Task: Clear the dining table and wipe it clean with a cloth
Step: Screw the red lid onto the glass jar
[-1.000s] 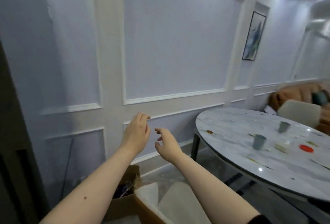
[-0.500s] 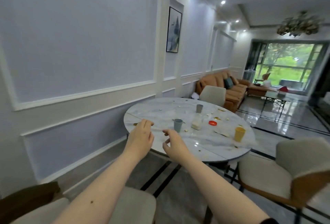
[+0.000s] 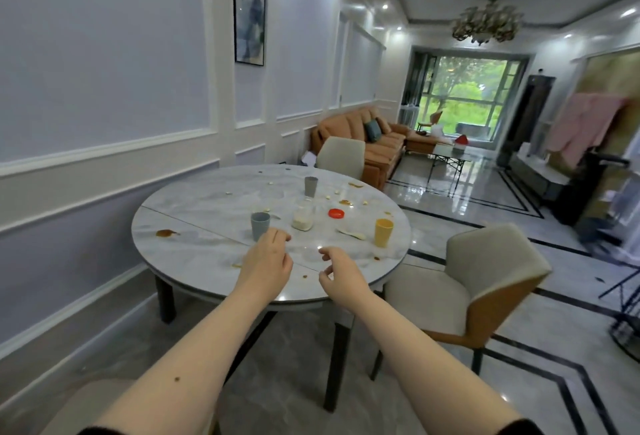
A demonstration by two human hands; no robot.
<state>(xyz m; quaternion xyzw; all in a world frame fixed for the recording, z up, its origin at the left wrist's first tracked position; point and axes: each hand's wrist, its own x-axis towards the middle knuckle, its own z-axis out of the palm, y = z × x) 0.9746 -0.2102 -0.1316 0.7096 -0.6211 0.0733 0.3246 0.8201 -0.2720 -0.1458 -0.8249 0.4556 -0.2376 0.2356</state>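
A round marble dining table (image 3: pixel 194 223) stands ahead. On it are a blue-grey cup (image 3: pixel 259 225), a grey cup (image 3: pixel 310 186), a yellow cup (image 3: pixel 383 232), a clear jar (image 3: pixel 303 216) with pale contents, a red lid (image 3: pixel 336 213), a white spoon (image 3: pixel 351 233), brown stains (image 3: pixel 166 233) and scattered crumbs. My left hand (image 3: pixel 268 259) and my right hand (image 3: pixel 341 271) are held out before the table's near edge, fingers loosely curled, holding nothing. No cloth is in view.
A beige chair (image 3: pixel 485 282) stands at the table's right, another chair (image 3: pixel 341 155) at its far side, and a chair seat (image 3: pixel 83 407) lies low at left. An orange sofa (image 3: pixel 367 140) and low table (image 3: pixel 448 154) are beyond. The wall runs along the left.
The view has swung right from the wall to the table, which is now closer and centred. Both hands stay raised in front, empty.
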